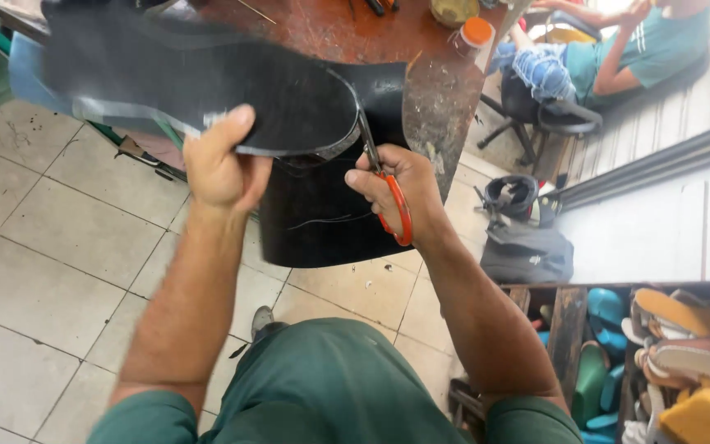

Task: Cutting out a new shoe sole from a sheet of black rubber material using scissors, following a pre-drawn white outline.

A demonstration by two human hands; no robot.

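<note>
On the left we see pale floor tiles (51,247) running under our forearms. Our left hand (222,164) is closed on the near edge of a black rubber sheet (207,74), thumb on top and fingers beneath, holding the sheet up in the air in front of us. A pale line is drawn across the sheet, curving round like the toe of a sole. A lower flap of the same black sheet hangs down between our two hands, with a few faint scratches on it.

Further right, our right hand (400,193) is wrapped through the orange handles of a pair of scissors (384,185); the blades point up and away, and their tips meet the sheet at the curved line. We cannot tell how far apart the blades stand.

Behind the sheet stands a worn reddish bench (355,33) with a jar with an orange lid (472,37) near its far edge. Beyond it a person in a teal shirt (647,49) sits on a chair. At lower right, a shelf holds sandals and soles (667,353) in mixed colours.
</note>
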